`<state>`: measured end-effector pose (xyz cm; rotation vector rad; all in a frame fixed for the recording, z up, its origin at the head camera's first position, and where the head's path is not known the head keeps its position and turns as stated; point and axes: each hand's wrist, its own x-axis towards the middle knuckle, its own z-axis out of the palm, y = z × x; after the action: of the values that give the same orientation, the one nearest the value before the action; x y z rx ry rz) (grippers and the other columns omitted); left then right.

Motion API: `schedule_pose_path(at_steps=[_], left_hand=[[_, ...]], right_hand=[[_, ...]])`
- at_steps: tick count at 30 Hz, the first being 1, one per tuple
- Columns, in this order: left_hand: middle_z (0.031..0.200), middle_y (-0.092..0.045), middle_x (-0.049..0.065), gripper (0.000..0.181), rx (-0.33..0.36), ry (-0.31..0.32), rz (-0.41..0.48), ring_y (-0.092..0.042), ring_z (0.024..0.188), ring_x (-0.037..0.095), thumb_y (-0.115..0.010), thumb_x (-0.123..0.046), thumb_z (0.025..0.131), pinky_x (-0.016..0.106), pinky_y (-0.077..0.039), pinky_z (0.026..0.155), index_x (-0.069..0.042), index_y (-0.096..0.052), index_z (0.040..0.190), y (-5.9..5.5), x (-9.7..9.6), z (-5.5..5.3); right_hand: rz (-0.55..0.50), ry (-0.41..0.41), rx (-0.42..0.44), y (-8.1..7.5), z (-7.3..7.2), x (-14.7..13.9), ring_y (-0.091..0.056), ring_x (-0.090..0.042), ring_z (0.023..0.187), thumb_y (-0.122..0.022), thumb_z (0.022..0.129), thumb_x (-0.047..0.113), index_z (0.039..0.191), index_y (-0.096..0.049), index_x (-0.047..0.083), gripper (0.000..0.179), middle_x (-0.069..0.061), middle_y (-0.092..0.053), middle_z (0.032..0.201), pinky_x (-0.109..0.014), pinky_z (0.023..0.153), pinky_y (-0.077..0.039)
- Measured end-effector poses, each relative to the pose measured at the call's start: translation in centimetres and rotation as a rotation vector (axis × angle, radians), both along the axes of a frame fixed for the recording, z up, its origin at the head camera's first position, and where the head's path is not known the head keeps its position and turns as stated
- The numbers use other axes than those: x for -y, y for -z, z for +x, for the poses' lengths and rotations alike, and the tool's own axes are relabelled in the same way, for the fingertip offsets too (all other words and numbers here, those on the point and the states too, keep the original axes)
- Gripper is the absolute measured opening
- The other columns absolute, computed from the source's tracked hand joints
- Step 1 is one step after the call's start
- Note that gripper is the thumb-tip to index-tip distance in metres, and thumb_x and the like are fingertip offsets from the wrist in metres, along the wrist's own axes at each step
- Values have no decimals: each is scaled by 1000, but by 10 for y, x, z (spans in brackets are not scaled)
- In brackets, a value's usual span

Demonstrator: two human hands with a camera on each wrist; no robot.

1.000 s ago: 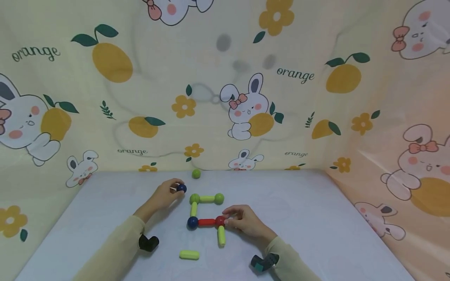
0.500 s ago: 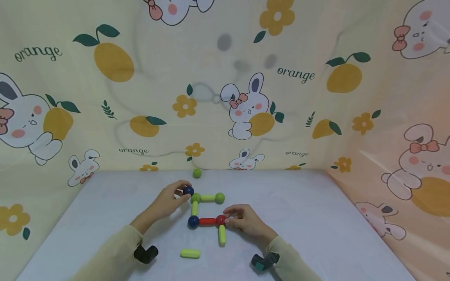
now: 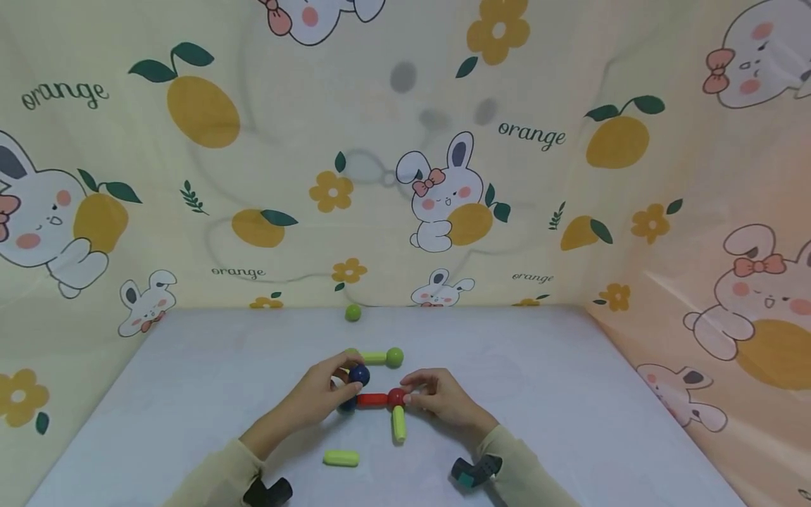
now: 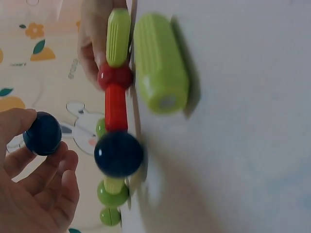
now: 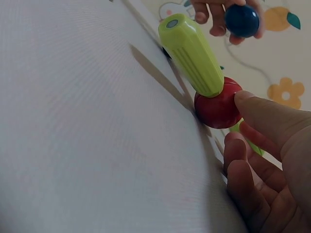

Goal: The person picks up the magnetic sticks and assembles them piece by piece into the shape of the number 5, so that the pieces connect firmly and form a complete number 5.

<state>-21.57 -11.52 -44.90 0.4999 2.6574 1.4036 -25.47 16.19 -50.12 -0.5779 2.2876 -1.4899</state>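
My left hand [image 3: 317, 394] pinches a dark blue ball [image 3: 359, 374] between thumb and fingers, above the left side of a ball-and-rod construction. In the left wrist view that ball [image 4: 43, 134] is apart from the construction. My right hand [image 3: 450, 403] pinches the red ball [image 3: 397, 398] at the construction's right corner. From it a red rod [image 3: 372, 400] runs left to a second blue ball [image 4: 119, 154], mostly hidden by my left hand in the head view. A yellow-green rod [image 3: 398, 425] sticks out towards me. Behind, another yellow-green rod [image 3: 374, 358] ends in a green ball [image 3: 395, 357].
A loose yellow-green rod [image 3: 341, 458] lies on the white tabletop [image 3: 570, 422] in front of the construction. One loose green ball [image 3: 353, 313] sits at the table's back edge. A printed cloth [image 3: 304, 105] hangs behind and beside the table.
My left hand has carried the blue ball right and towards me, from left of the construction to above its left side. My right hand stays at the red ball.
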Motion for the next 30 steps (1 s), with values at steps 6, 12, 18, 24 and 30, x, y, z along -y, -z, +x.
schedule_pose_path(at_steps=[6, 12, 18, 24, 30], left_hand=[[120, -68, 7, 35, -30, 135, 6, -60, 98, 16, -69, -21, 97, 21, -49, 76, -9, -59, 128, 4, -4, 11], [110, -67, -1, 36, -12, 203, -26, -57, 95, 11, -73, -26, 93, 23, -49, 79, -12, -61, 125, 12, -13, 18], [106, -67, -6, 35, 10, 249, -43, -59, 91, 6, -76, -26, 90, 22, -49, 79, -15, -62, 121, 21, -23, 23], [104, -67, -9, 36, 97, 238, -72, -59, 89, 5, -81, -29, 86, 21, -49, 74, -18, -63, 116, 21, -31, 32], [95, -66, -12, 33, 139, 244, -95, -59, 83, 6, -84, -27, 82, 20, -49, 70, -23, -63, 108, 17, -38, 38]], right_hand=[[-2, 1, -3, 1, 0, 0, -50, -8, 60, -70, 95, 15, 124, -68, 5, 31, -12, -72, 113, -18, 56, -46], [-17, -11, 7, 2, -1, -1, -50, -7, 60, -69, 95, 15, 124, -67, 3, 31, -11, -71, 112, -18, 55, -46], [-17, -11, 0, 0, 0, 0, -51, -6, 59, -69, 96, 14, 123, -67, 2, 30, -12, -71, 114, -18, 55, -46], [2, -3, 1, 0, 0, 1, -51, -6, 59, -69, 95, 15, 124, -67, 3, 31, -11, -71, 113, -18, 55, -45], [5, 2, 0, 1, 0, 1, -50, -7, 59, -70, 95, 15, 123, -68, 4, 30, -10, -71, 113, -18, 55, -45]])
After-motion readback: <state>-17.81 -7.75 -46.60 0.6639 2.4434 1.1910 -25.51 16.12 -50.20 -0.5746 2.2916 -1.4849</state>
